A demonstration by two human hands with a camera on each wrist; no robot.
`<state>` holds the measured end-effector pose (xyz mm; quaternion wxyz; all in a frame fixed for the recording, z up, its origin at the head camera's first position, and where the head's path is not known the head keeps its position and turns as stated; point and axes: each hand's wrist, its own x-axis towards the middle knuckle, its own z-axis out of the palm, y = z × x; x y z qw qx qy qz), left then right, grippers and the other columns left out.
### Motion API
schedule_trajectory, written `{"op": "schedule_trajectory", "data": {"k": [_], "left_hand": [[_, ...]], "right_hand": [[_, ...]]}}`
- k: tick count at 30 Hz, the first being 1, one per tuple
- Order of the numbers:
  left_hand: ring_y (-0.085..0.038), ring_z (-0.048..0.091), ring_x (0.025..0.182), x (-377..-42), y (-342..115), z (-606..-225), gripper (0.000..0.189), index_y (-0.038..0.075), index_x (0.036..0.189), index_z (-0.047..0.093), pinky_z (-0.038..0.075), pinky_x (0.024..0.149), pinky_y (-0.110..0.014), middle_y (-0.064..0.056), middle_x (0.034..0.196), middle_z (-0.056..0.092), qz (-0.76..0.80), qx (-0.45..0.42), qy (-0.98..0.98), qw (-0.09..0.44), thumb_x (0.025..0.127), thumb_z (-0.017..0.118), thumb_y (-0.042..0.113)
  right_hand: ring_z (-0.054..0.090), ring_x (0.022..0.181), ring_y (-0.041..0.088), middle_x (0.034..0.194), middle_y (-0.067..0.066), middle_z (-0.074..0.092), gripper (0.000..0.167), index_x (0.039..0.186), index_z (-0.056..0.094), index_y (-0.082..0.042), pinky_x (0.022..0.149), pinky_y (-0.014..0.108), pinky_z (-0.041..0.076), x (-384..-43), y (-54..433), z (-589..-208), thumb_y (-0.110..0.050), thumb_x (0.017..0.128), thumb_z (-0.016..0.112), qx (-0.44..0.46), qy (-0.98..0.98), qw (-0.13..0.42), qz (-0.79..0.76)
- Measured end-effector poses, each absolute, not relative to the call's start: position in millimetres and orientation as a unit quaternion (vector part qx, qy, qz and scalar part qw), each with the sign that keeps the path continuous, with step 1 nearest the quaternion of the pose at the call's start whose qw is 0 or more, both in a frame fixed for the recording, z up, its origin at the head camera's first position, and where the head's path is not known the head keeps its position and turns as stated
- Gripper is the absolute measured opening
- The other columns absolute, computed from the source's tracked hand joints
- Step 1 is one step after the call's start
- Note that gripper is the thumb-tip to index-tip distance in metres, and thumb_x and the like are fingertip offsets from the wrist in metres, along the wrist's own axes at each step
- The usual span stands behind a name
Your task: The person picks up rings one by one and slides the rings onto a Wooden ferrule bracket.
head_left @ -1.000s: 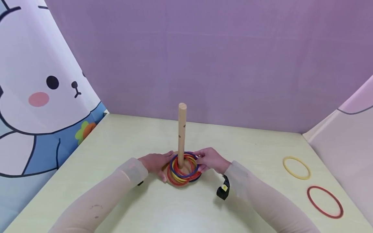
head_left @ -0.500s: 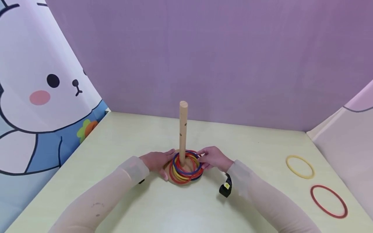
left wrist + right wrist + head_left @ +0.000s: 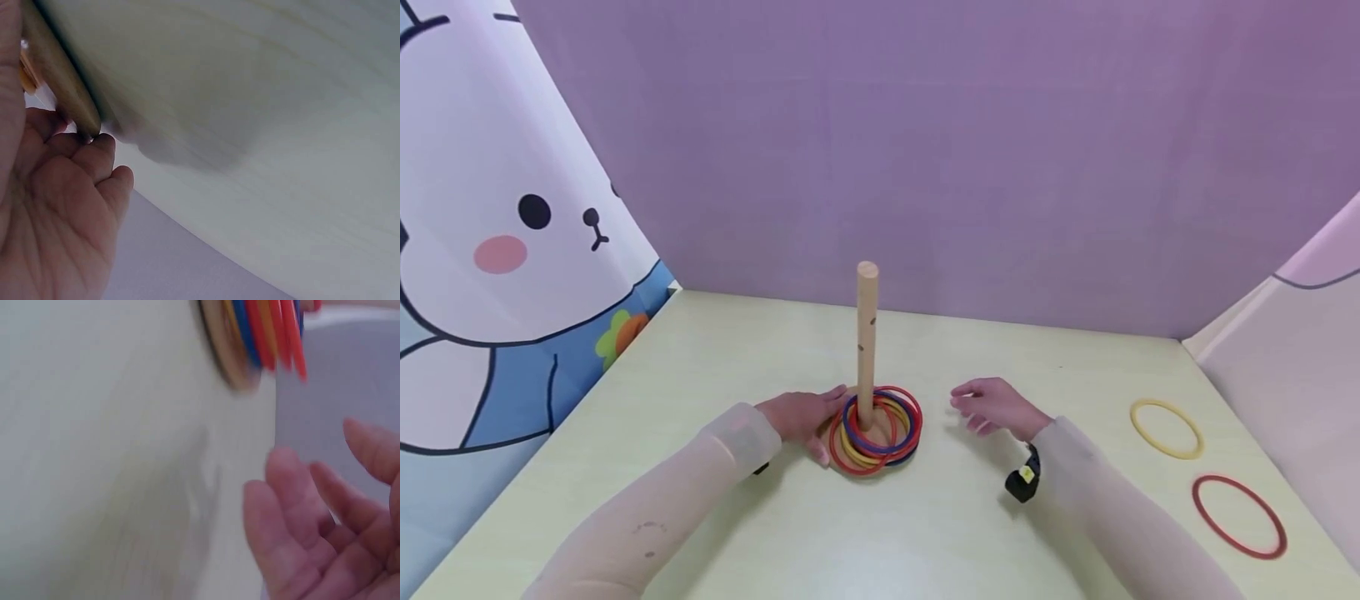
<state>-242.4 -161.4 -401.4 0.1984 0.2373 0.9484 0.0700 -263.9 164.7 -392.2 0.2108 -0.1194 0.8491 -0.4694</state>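
Observation:
A wooden peg (image 3: 866,342) stands upright on a round wooden base (image 3: 62,75), a ring-toss stand. Red, yellow and blue rings (image 3: 887,450) lie stacked loosely around the peg's foot. At the base's left edge my left hand (image 3: 800,417) grips the rim, thumb toward me and fingers toward the back; the left wrist view has the fingertips bent against the edge. To the right of the rings, apart from them, my right hand (image 3: 998,407) hovers above the table with nothing in it. Its fingers are loosely spread in the right wrist view.
A yellow ring (image 3: 1137,425) and a red ring (image 3: 1208,521) lie flat on the table (image 3: 737,517) at the far right. A purple backdrop (image 3: 1000,167) rises behind the table. On the left hangs a cloth (image 3: 512,333) with a cartoon animal.
My right hand has let go of the rings and moved off to the right. A red ring now rests on the stack's right side. My left hand stays at the base.

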Motion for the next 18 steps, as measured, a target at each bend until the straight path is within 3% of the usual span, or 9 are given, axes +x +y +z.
{"op": "schedule_trajectory", "data": {"k": [7, 12, 18], "left_hand": [[-0.036, 0.056, 0.116, -240, -165, -401, 0.104, 0.01, 0.153, 0.024, 0.043, 0.099, -0.049, -0.012, 0.154, 0.03, 0.086, 0.24, 0.947, 0.196, 0.072, 0.082, 0.04], [-0.037, 0.058, 0.113, -240, -166, -401, 0.105, 0.008, 0.152, 0.023, 0.043, 0.098, -0.049, -0.017, 0.148, 0.039, 0.085, 0.239, 0.948, 0.192, 0.071, 0.082, 0.04], [-0.036, 0.058, 0.112, -242, -162, -401, 0.107, 0.006, 0.152, 0.023, 0.044, 0.098, -0.049, -0.019, 0.142, 0.046, 0.088, 0.244, 0.947, 0.192, 0.071, 0.083, 0.04]], "right_hand": [[0.063, 0.082, 0.02, 0.105, 0.012, 0.062, 0.06, 0.139, 0.041, 0.007, 0.073, 0.035, 0.054, -274, 235, -401, -0.031, 0.096, 0.058, -0.117, 0.834, 0.252, -0.477], [0.062, 0.085, 0.019, 0.109, 0.014, 0.059, 0.065, 0.143, 0.03, 0.011, 0.075, 0.034, 0.054, -269, 282, -395, -0.029, 0.098, 0.055, -0.054, 0.833, 0.228, -0.501], [0.062, 0.084, 0.015, 0.101, 0.006, 0.062, 0.067, 0.141, 0.025, 0.016, 0.074, 0.032, 0.055, -256, 337, -397, -0.029, 0.1, 0.052, -0.003, 0.84, 0.193, -0.506]]}}
